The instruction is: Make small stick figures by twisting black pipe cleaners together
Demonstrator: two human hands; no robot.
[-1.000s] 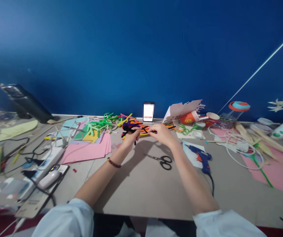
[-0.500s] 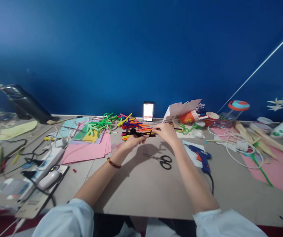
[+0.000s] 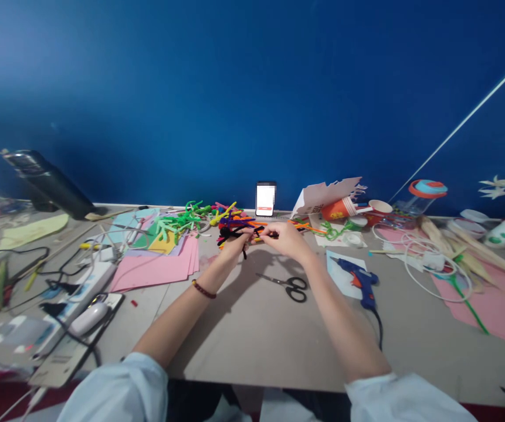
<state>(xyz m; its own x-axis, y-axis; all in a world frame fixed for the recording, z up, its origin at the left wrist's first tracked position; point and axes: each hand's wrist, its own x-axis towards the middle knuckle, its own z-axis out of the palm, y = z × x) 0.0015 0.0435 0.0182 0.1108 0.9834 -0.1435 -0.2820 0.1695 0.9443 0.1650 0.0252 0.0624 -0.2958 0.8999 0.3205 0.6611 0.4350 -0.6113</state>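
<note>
Near the table's back edge, my left hand is closed around a black pipe cleaner. A short black end sticks down below its fingers. My right hand pinches the same black strand just to the right, fingertips close to the left ones. Behind the hands lies a heap of coloured pipe cleaners, in purple, yellow, orange and red, partly hidden by my fingers. Black-handled scissors rest on the table below the hands, touched by neither.
Green pipe cleaners and pink paper lie to the left. A lit phone leans on the blue wall. To the right are a blue glue gun, paper cups and a coiled white cable. A power strip sits at left.
My hands have drawn closer together, the right one moving left. The black strand between them has changed shape, and one end now points down beneath my left hand.
</note>
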